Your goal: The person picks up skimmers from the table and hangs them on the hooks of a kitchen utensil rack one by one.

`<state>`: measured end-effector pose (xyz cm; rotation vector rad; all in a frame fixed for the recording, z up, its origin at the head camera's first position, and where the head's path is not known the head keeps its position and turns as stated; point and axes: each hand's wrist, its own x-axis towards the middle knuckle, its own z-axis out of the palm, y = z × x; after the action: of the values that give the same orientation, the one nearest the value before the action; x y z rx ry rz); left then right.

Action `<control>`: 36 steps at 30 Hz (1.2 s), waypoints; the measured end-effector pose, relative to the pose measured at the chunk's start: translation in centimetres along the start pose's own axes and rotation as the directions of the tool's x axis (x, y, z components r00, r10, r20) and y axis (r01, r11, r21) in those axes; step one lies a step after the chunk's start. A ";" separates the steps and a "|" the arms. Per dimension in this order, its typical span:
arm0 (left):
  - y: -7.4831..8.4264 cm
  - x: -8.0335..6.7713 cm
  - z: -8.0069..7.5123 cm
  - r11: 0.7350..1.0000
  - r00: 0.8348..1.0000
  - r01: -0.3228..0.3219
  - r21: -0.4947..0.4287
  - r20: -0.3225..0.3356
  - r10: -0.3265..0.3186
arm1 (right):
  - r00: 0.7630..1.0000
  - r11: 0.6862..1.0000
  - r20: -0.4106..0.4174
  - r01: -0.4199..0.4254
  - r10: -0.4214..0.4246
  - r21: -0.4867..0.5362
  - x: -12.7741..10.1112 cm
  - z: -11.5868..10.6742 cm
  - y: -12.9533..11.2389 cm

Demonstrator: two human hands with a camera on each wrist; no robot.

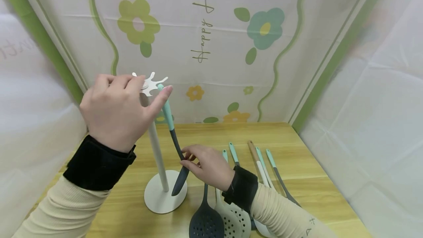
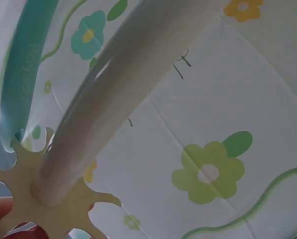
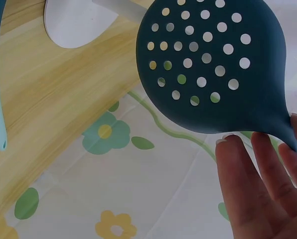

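Observation:
A white utensil stand [image 1: 155, 139] with a ring of hooks on top stands on the table; its pole and hooks [image 2: 64, 209] show from below in the left wrist view. My left hand [image 1: 115, 109] holds the stand's top, fingers bent over the hooks, thumb stretched beside a mint handle. That mint handle [image 2: 26, 74] meets one hook at its end hole. It belongs to a dark skimmer with round holes [image 3: 203, 59], which hangs downward, edge-on in the head view. My right hand [image 1: 209, 166] pinches the skimmer at its neck, just above the perforated head.
On the wooden table [image 1: 119, 216], right of the stand, lie a dark skimmer [image 1: 206, 223], pale perforated utensils [image 1: 228, 219] and several more with mint or wood-coloured handles [image 1: 252, 150]. Some pass under the right forearm. Printed cloth walls [image 1: 211, 47] enclose the back and sides.

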<state>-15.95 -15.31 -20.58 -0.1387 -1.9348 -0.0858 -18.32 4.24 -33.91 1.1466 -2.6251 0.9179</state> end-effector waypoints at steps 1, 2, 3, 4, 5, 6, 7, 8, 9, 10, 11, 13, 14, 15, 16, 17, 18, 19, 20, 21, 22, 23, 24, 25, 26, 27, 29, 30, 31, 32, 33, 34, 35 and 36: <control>0.1 0.0 0.0 1.000 1.000 0.004 0.001 0.002 -0.004 | 1.000 1.000 -0.002 -0.002 0.002 0.002 0.0 0.0 0.0; 0.3 0.0 0.1 1.000 1.000 0.008 0.002 0.001 -0.008 | 1.000 1.000 -0.002 -0.004 0.004 0.007 0.0 0.0 0.0; 0.4 0.0 0.1 1.000 1.000 0.006 0.013 0.003 -0.006 | 1.000 1.000 -0.003 -0.006 0.006 0.011 0.0 0.0 0.0; 0.4 0.0 0.1 1.000 1.000 0.003 0.021 0.000 -0.003 | 1.000 1.000 -0.002 -0.008 0.008 0.018 0.0 0.1 0.1; 0.5 0.1 0.1 1.000 1.000 -0.001 0.026 -0.005 0.001 | 1.000 1.000 -0.002 -0.008 0.008 0.023 0.0 0.1 0.1; 0.5 0.1 0.2 1.000 1.000 -0.006 0.031 -0.013 0.007 | 1.000 1.000 -0.002 -0.007 0.007 0.026 0.0 0.1 0.1; 0.5 0.2 0.2 0.999 1.000 -0.010 0.031 -0.021 0.011 | 1.000 1.000 0.000 -0.007 0.007 0.029 0.0 0.2 0.1; 0.5 0.2 0.2 0.999 1.000 -0.021 0.043 -0.020 0.022 | 1.000 0.999 0.005 -0.009 0.009 0.031 0.0 0.2 0.0; 0.5 0.3 0.2 0.998 0.999 -0.030 0.051 -0.022 0.031 | 1.000 0.999 0.007 -0.010 0.010 0.032 0.0 0.3 0.0; 0.5 0.4 0.2 0.998 0.999 -0.036 0.056 -0.026 0.038 | 1.000 0.999 0.010 -0.012 0.012 0.034 0.0 0.3 0.0; 0.5 0.4 0.3 0.997 0.999 -0.040 0.061 -0.025 0.042 | 1.000 0.999 0.013 -0.016 0.015 0.035 0.0 0.4 0.0; 0.6 0.5 0.3 0.997 0.999 -0.041 0.063 -0.022 0.042 | 1.000 0.999 0.019 -0.025 0.024 0.038 0.0 0.4 0.1; 0.6 0.5 0.3 0.997 0.999 -0.040 0.063 -0.021 0.041 | 0.999 0.999 0.022 -0.029 0.028 0.039 0.0 0.4 0.1; 0.6 0.5 0.4 0.998 0.999 -0.036 0.060 -0.023 0.038 | 0.999 0.999 0.024 -0.028 0.027 0.041 0.0 0.4 0.1; 0.6 0.5 0.4 0.998 0.999 -0.036 0.059 -0.024 0.038 | 0.999 0.999 0.027 -0.030 0.028 0.042 0.0 0.4 0.2; 0.7 0.5 0.4 0.998 0.999 -0.034 0.054 -0.028 0.035 | 0.999 0.999 0.027 -0.028 0.027 0.044 0.1 0.4 0.2; 0.7 0.5 0.4 0.998 0.999 -0.033 0.048 -0.035 0.035 | 0.999 0.999 0.027 -0.029 0.028 0.046 0.1 0.4 0.2; 0.7 0.4 0.5 0.999 0.999 -0.033 0.043 -0.042 0.035 | 0.999 0.999 0.027 -0.031 0.029 0.045 0.1 0.4 0.3; 0.7 0.5 0.5 0.999 0.998 -0.036 0.040 -0.047 0.038 | 0.999 0.998 0.026 -0.031 0.030 0.047 0.1 0.4 0.3; 0.7 0.4 0.5 0.998 0.998 -0.039 0.038 -0.052 0.041 | 0.999 0.998 0.024 -0.032 0.030 0.045 0.1 0.4 0.4; 0.8 0.5 0.6 0.998 0.997 -0.041 0.037 -0.056 0.043 | 0.999 0.998 0.022 -0.035 0.034 0.043 0.1 0.3 0.4; 0.8 0.5 0.6 0.999 0.997 -0.042 0.033 -0.059 0.044 | 0.999 0.999 0.019 -0.036 0.035 0.041 0.1 0.2 0.5; 0.8 0.4 0.7 0.999 0.997 -0.042 0.031 -0.061 0.044 | 0.999 0.998 0.018 -0.040 0.039 0.038 0.1 0.2 0.6; 0.9 0.5 0.7 0.999 0.997 -0.043 0.027 -0.062 0.044 | 0.999 0.999 0.016 -0.038 0.037 0.033 0.0 0.2 0.7; 0.9 0.5 0.8 0.999 0.997 -0.044 0.022 -0.063 0.045 | 0.999 0.999 0.014 -0.034 0.033 0.032 0.0 0.1 0.8; 1.0 0.5 0.8 0.999 0.997 -0.048 0.016 -0.065 0.049 | 1.000 0.999 0.012 -0.029 0.029 0.030 -0.1 0.1 0.9; 1.1 0.5 1.0 0.999 0.996 -0.053 -0.006 -0.070 0.052 | 1.000 0.999 0.010 -0.025 0.024 0.028 -0.2 0.1 1.2; 1.2 0.6 1.1 0.998 0.996 -0.055 -0.018 -0.073 0.053 | 1.000 0.999 0.007 -0.022 0.021 0.026 -0.3 0.1 1.3; 1.3 0.5 1.2 0.998 0.995 -0.057 -0.031 -0.078 0.054 | 1.000 1.000 0.003 -0.018 0.018 0.021 -0.4 0.1 1.4; 1.3 0.5 1.3 0.997 0.995 -0.058 -0.044 -0.084 0.054 | 1.000 1.000 0.001 -0.018 0.018 0.019 -0.4 0.1 1.5; 1.3 0.5 1.3 0.997 0.995 -0.060 -0.052 -0.088 0.056 | 1.000 1.000 -0.002 -0.020 0.020 0.015 -0.5 0.1 1.6; 1.3 0.5 1.4 0.996 0.994 -0.061 -0.058 -0.092 0.056 | 1.000 1.000 -0.005 -0.021 0.021 0.009 -0.6 0.1 1.7; 1.3 0.4 1.4 0.996 0.994 -0.062 -0.062 -0.095 0.056 | 1.000 1.000 -0.011 -0.021 0.021 0.005 -0.7 0.1 1.8; 1.3 0.4 1.5 0.996 0.994 -0.062 -0.064 -0.097 0.056 | 1.000 1.000 -0.013 -0.023 0.023 0.004 -0.8 0.0 1.9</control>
<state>-17.28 -13.83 -20.76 -0.2327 -1.8316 -0.1161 -19.12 5.69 -35.12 1.1099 -2.6321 0.9321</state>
